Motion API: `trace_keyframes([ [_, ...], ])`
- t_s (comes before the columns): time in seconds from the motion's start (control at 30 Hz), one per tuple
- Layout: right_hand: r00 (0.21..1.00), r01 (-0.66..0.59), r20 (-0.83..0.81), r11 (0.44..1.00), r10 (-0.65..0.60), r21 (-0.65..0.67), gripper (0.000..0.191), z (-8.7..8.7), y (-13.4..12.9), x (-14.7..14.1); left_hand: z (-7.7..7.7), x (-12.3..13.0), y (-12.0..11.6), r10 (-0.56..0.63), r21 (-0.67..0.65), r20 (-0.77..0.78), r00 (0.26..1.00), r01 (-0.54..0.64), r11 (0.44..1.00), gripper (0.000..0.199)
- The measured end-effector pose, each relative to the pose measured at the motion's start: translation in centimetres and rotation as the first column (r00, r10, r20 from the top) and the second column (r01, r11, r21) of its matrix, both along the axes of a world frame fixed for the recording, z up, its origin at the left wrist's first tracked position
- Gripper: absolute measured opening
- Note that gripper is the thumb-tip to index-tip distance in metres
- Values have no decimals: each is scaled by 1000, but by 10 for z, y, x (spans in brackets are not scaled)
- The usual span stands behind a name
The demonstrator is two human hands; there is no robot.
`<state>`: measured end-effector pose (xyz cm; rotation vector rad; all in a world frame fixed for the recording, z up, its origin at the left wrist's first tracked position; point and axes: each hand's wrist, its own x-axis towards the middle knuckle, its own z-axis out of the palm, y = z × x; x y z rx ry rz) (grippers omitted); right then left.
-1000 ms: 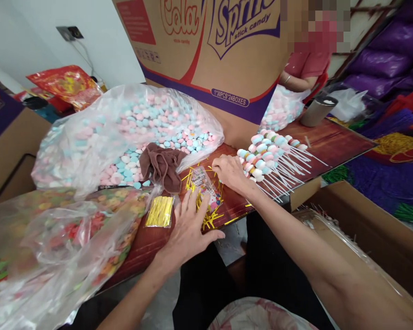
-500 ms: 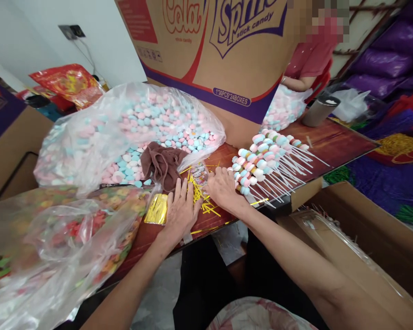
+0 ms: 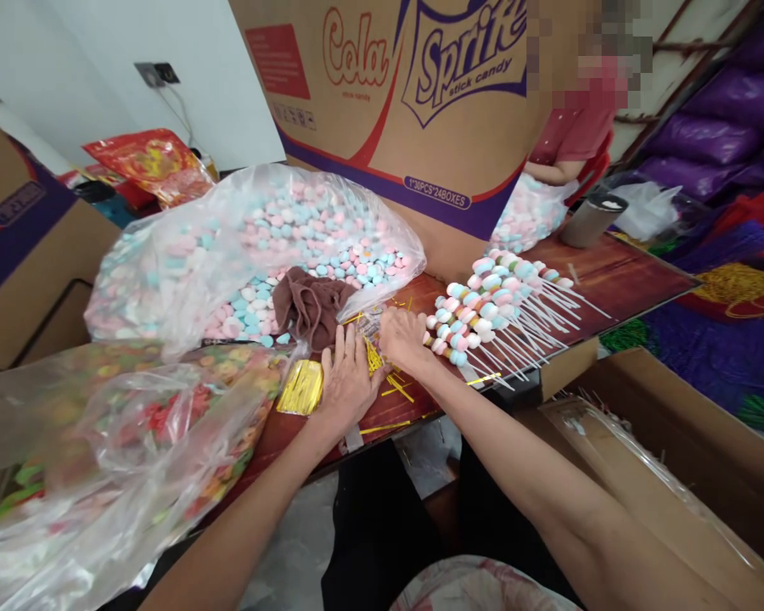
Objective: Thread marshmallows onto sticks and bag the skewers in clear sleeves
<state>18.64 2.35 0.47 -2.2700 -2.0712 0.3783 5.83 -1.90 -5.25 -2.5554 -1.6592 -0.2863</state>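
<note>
My left hand (image 3: 347, 378) lies flat on the red-brown table (image 3: 637, 267), fingers stretched out, between a bundle of gold twist ties (image 3: 301, 388) and a loose pile of them (image 3: 374, 355). My right hand (image 3: 404, 335) is curled at a small printed plastic packet (image 3: 367, 322) beside the loose ties; its fingertips are bent out of sight, and what they grip is too small to tell. Right of it lie rows of marshmallow skewers (image 3: 484, 305) with white sticks. A crumpled brown cloth (image 3: 309, 305) sits just behind my left hand.
A large clear bag of pink, white and blue marshmallows (image 3: 255, 246) lies behind. Bagged colourful candies (image 3: 229, 424) are at left. A big carton (image 3: 382, 119) stands at the back, an open carton (image 3: 693, 424) at lower right. A person (image 3: 570, 136) sits beyond a tumbler (image 3: 592, 221).
The view has shifted slightly, moving the scene right and down. My right hand has moved a little away and curled more over the packet. My left hand still lies flat.
</note>
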Motion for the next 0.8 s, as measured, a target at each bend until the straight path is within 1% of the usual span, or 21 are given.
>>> trace_keyframes([
  [0.13, 998, 41, -47, 998, -44, -48, 30, -1, 10, 1, -2, 5, 9, 42, -39, 5, 999, -42, 998, 73],
  [0.27, 996, 57, -71, 997, -61, -53, 29, 3, 15, 14, -4, 8, 13, 79, -64, 5, 997, -79, 995, 77],
  [0.37, 993, 104, -63, 994, -104, 8, 34, 14, 15, 28, -4, 11, 16, 99, -77, 13, 995, -98, 992, 75],
  [0.47, 989, 133, -65, 989, -130, 56, 37, 29, 13, 43, -4, 20, 23, 95, -77, 44, 995, -91, 993, 71],
  [0.57, 985, 152, -109, 977, -137, 152, 36, 43, 13, 56, 0, 37, 35, 44, -78, 105, 993, -36, 996, 68],
  [0.67, 969, 212, -188, 927, -159, 308, 30, 50, 11, 71, 8, 51, 44, -51, -98, 178, 983, 69, 993, 62],
  [0.73, 956, 214, -267, 905, -117, 368, 21, 50, 4, 85, 15, 49, 43, -94, -114, 231, 968, 123, 986, 59],
  [0.8, 933, 165, -360, 907, -15, 388, 16, 46, -16, 98, 22, 34, 35, -122, -123, 273, 954, 160, 979, 61],
])
